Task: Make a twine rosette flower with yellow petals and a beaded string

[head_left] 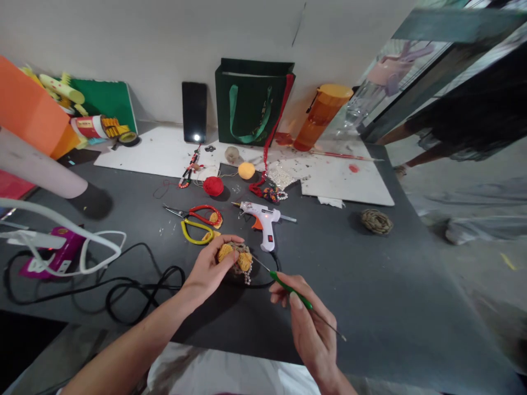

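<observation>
My left hand [212,263] is closed on a small brown woven nest-like piece [239,267] with yellow crocheted parts [244,261] and a short string of white beads [247,277]. In my right hand [310,312] is a crochet hook [292,289] with a green grip. Its thin metal tip reaches the right side of the woven piece; whether it goes into the yarn I cannot tell. Just beyond lie a white glue gun [265,224] with an orange trigger and scissors [197,222] with one red and one yellow handle.
A red yarn ball [213,186], a yellow yarn ball [246,170] and a beaded string [190,169] lie farther back. Behind stand a phone [194,112], a green paper bag [251,104] and an orange bottle [323,118]. Black cables [140,296] run at left. Another brown coil [376,221] sits right.
</observation>
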### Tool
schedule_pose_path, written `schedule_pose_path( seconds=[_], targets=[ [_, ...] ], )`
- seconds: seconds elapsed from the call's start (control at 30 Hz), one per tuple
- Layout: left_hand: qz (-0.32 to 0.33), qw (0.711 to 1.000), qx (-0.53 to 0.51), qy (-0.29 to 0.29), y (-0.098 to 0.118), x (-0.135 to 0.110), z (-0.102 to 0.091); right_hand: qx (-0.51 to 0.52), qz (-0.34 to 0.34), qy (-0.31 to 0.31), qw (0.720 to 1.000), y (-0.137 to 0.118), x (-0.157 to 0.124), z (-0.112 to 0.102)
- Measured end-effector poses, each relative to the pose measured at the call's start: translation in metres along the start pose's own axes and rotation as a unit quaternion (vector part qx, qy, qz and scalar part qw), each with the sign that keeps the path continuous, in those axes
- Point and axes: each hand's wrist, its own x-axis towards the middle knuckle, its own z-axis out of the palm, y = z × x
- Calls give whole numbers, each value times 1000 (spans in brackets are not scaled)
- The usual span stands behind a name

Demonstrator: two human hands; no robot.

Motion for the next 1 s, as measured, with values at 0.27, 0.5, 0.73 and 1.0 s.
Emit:
schedule_pose_path(
  seconds=[0.27,0.5,0.73,1.0],
  targets=[
    [-5,999,-19,-36,-1,-1,4,-250,-105,-1,963,-13,31,23],
    [92,990,106,-19,-7,-2,4,-317,-100,-12,943,-2,48,37],
    [190,963,193,4,-7,-7,5,-320,-95,-6,943,-1,49,40],
    [179,964,198,3,-7,-7,5,-308,-98,-2,946,-3,51,41]
  ],
)
